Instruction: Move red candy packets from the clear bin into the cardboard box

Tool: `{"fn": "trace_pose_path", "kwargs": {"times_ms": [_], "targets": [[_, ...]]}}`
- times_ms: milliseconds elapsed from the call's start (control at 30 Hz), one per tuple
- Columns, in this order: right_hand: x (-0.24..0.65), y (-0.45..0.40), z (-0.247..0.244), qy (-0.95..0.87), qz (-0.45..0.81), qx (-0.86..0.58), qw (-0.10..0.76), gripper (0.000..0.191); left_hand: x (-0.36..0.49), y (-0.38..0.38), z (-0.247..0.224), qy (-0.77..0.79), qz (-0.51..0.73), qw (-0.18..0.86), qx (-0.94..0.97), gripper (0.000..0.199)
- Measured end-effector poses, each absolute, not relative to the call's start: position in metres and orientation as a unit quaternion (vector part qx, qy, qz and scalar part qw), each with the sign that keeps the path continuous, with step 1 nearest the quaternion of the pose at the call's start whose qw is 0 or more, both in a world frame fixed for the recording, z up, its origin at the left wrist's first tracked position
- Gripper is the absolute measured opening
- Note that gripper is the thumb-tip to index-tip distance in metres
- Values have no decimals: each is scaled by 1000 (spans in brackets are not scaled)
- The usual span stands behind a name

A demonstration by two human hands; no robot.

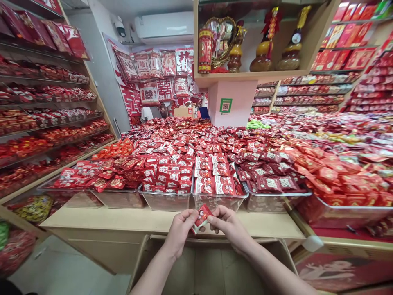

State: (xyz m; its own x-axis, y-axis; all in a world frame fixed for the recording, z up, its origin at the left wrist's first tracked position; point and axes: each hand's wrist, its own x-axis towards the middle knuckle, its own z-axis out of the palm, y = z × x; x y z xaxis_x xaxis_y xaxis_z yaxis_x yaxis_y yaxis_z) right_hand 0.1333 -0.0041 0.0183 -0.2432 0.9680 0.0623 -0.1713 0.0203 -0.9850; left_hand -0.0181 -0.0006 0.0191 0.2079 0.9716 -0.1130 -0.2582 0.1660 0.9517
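Between my two hands is a small red candy packet (202,216) with a printed figure and a pale lower edge. My left hand (181,226) pinches its left side, and my right hand (227,223) grips its right side between thumb and fingers. Both hands are above the far edge of an open cardboard box (215,262). Just beyond them stands a clear plastic bin (220,200) with red-and-white packets (215,174) stacked in rows. Some fingertips are hidden behind the packet.
More clear bins of red packets (167,174), dark red packets (270,174) and orange-red packets (344,176) line the wooden counter (123,221). Shelves (46,82) of packets rise on the left. A display cabinet (254,76) with gourd-shaped bottles overhangs the bins.
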Motion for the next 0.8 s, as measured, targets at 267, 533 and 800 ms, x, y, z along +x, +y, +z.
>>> {"fn": "trace_pose_path", "kwargs": {"times_ms": [267, 533, 800], "targets": [[132, -5, 9, -646, 347, -370, 571, 11, -19, -2, 18, 409, 537, 624, 393, 32], [133, -16, 9, -812, 226, -291, 453, 20, -23, -2, 18, 374, 501, 652, 428, 36], [127, 2, -4, -600, 466, -416, 500, 27, -21, -1, 14, 341, 459, 647, 503, 33]]}}
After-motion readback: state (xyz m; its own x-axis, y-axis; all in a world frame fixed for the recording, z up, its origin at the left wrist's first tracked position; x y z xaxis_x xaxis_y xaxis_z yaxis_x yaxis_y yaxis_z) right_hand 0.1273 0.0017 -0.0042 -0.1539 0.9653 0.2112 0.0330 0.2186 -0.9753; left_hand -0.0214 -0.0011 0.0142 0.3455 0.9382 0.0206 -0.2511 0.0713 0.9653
